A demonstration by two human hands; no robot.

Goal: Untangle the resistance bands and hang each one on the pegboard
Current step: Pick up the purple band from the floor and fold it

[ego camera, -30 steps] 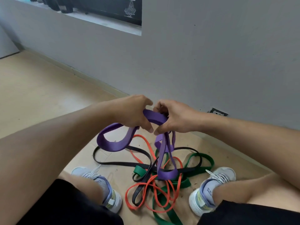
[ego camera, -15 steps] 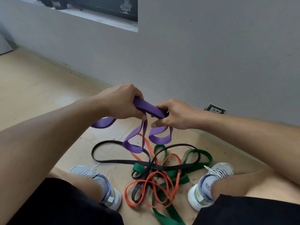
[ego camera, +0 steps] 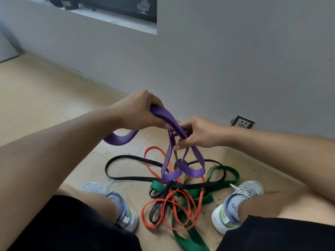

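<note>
Four bands are showing: the purple band [ego camera: 169,124] is hanging above the floor [ego camera: 45,98], its loops dangling onto the heap between the shoes. The left hand [ego camera: 139,110] is clenching its grip round the band's upper stretch, and the right hand [ego camera: 196,133] is pinching it just right of that. Below, the black band [ego camera: 126,177], orange band [ego camera: 181,203] and green band [ego camera: 224,182] are lying tangled together. A wall socket [ego camera: 242,121] is sitting far right.

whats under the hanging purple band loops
Under the purple band lie the black band, orange band and green band, crossed on the floor; their crossings directly beneath are covered.
</note>
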